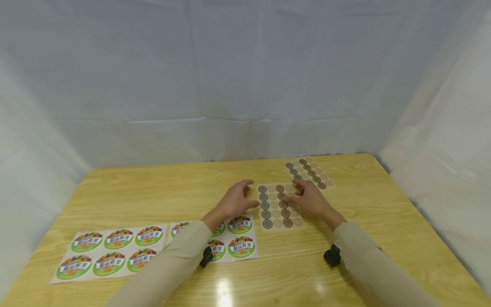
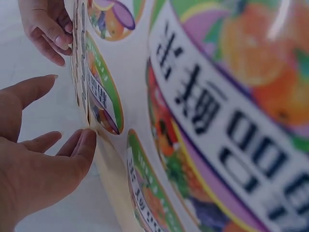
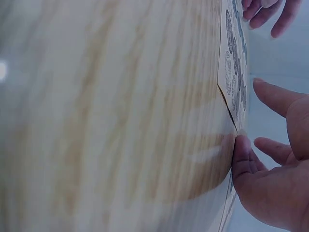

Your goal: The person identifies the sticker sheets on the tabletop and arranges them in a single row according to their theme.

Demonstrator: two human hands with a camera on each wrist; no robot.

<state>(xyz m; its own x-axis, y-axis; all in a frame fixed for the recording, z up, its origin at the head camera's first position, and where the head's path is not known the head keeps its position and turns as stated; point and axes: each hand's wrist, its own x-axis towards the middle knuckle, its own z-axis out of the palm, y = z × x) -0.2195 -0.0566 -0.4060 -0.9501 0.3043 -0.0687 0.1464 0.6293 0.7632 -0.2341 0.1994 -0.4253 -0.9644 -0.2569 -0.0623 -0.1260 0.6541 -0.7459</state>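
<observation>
Both arms reach forward over the wooden table [image 1: 368,238], forearms angling inward, and here are the hands facing each other! The left hand [image 1: 233,201] is open, thumb spread from softly bent fingers, gripping nothing, at the left edge of the sheet of small round stickers [image 1: 277,214]. That sheet lies flat between them. The right hand [image 1: 312,199] mirrors it, loosely open and empty, thumb over the sheet's right side (whether it touches, I can't tell).
</observation>
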